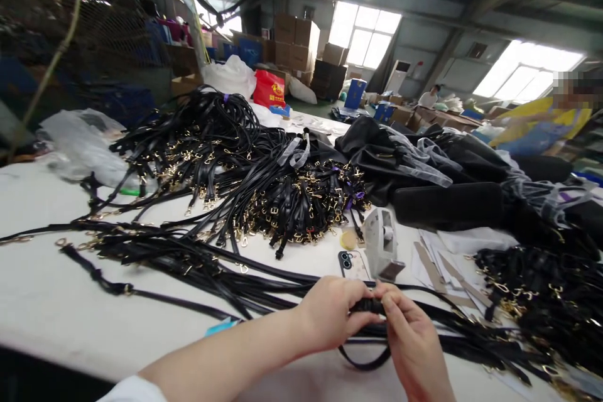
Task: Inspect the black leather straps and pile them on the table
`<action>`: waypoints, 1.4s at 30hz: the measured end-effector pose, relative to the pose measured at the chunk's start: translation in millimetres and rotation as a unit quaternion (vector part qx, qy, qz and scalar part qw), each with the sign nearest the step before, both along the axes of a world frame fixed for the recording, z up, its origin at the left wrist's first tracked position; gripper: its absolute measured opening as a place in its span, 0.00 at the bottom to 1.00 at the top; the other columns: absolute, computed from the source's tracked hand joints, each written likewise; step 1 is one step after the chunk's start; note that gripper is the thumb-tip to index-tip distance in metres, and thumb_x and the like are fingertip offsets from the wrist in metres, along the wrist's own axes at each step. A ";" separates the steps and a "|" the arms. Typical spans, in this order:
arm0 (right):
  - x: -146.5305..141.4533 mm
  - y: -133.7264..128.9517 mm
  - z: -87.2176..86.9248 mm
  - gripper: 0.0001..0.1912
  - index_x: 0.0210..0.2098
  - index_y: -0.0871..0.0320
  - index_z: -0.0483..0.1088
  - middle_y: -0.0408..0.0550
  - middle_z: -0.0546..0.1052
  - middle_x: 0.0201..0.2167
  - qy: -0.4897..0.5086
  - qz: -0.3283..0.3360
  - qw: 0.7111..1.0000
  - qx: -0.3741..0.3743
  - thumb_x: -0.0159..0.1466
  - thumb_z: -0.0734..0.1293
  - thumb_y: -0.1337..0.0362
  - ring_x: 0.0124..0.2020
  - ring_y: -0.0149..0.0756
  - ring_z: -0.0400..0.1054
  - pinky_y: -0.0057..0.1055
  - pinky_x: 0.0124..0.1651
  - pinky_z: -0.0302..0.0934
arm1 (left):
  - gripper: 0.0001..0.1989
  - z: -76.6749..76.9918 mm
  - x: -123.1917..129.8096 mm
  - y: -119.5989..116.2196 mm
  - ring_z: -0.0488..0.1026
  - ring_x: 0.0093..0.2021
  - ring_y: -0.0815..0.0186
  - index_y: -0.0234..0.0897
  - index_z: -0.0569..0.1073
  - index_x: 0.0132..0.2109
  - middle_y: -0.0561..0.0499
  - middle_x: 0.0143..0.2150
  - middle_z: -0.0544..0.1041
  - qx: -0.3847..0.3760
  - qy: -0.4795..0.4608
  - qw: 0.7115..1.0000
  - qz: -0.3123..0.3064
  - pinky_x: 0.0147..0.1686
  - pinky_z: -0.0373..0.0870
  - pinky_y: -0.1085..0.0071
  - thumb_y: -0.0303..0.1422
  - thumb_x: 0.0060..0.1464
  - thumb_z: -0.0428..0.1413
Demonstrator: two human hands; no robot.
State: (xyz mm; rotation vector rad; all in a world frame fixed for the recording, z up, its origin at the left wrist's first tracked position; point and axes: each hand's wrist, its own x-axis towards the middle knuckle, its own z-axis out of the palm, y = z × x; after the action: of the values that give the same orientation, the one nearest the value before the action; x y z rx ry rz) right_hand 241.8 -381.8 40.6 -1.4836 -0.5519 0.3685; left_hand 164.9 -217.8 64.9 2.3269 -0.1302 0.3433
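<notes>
Black strap (370, 306): narrow, smooth, bunched at the grip, loop drooping below | over white tabletop (51, 301), near side of tape dispenser (378, 242) | left hand (330, 312), right hand (415, 334) both pinching it, fingertips close together

Below dispenser (380, 239): strap (369, 306) partly hidden by left hand (330, 313), right hand (414, 336). Right of dispenser: pile (549, 301) cut off by edge.

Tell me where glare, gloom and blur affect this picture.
In the head view, glare whites out the windows, while the upper-left background is gloomy; in the head view, the person in yellow at right looks blurred, with blocky pixels over the head; also in the head view, the left hand and right hand look clearer.
</notes>
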 end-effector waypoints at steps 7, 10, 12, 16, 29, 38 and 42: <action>15.3 -15.1 17.7 0.12 0.28 0.54 0.71 0.48 0.73 0.40 -0.111 0.013 0.992 -0.060 0.66 0.67 0.56 0.52 0.42 0.64 0.28 0.55 0.58 | 0.09 6.5 -6.8 -5.5 0.76 0.33 0.66 0.36 0.76 0.42 0.50 0.35 0.80 -0.111 -0.057 0.992 -0.010 0.34 0.69 0.74 0.34 0.53 0.61; 19.9 -17.5 17.8 0.10 0.32 0.53 0.71 0.47 0.73 0.42 -0.134 0.067 0.986 -0.075 0.67 0.66 0.57 0.52 0.40 0.64 0.26 0.53 0.59 | 0.14 12.3 -5.7 -4.4 0.76 0.35 0.65 0.35 0.77 0.45 0.49 0.38 0.81 -0.137 -0.074 0.988 0.024 0.36 0.69 0.73 0.36 0.52 0.63; 20.5 -18.3 15.7 0.08 0.34 0.53 0.72 0.47 0.72 0.44 -0.140 0.098 0.982 -0.079 0.68 0.66 0.58 0.52 0.40 0.64 0.27 0.53 0.59 | 0.10 11.1 -3.4 -3.1 0.77 0.33 0.66 0.37 0.78 0.43 0.50 0.36 0.82 -0.137 -0.074 0.987 0.024 0.34 0.69 0.74 0.34 0.53 0.63; 16.9 -16.6 14.9 0.12 0.30 0.54 0.70 0.46 0.72 0.41 -0.122 0.090 0.985 -0.078 0.69 0.64 0.58 0.48 0.38 0.65 0.27 0.50 0.58 | 0.11 2.8 -1.2 -2.7 0.77 0.31 0.66 0.37 0.79 0.40 0.51 0.33 0.82 -0.104 -0.089 0.990 0.015 0.32 0.68 0.75 0.36 0.50 0.67; 16.6 -11.2 18.1 0.13 0.29 0.54 0.71 0.47 0.74 0.35 -0.155 0.068 0.985 -0.015 0.66 0.67 0.54 0.40 0.39 0.69 0.40 0.60 0.54 | 0.08 2.0 -0.2 1.2 0.77 0.27 0.69 0.40 0.76 0.39 0.55 0.30 0.80 -0.065 -0.162 0.985 0.006 0.30 0.70 0.78 0.39 0.57 0.60; 18.8 -7.6 13.5 0.16 0.28 0.54 0.71 0.48 0.75 0.33 -0.164 0.074 0.984 -0.014 0.66 0.66 0.50 0.37 0.40 0.70 0.51 0.66 0.47 | 0.06 -5.7 -0.7 0.6 0.76 0.28 0.68 0.40 0.75 0.38 0.56 0.30 0.80 0.008 -0.115 0.993 -0.004 0.31 0.70 0.76 0.34 0.53 0.63; 18.5 -10.8 16.3 0.17 0.28 0.54 0.71 0.48 0.75 0.33 -0.158 0.085 0.984 -0.022 0.66 0.65 0.50 0.38 0.40 0.70 0.52 0.67 0.43 | 0.07 -0.6 2.1 3.4 0.76 0.29 0.68 0.41 0.76 0.38 0.57 0.30 0.80 -0.004 -0.088 0.996 -0.011 0.31 0.69 0.76 0.32 0.51 0.64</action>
State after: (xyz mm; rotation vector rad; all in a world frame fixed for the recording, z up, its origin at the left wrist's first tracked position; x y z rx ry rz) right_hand 260.3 -392.6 56.8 -1.5522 -0.9322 0.2793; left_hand 166.9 -214.4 64.3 2.2821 -0.2404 0.5364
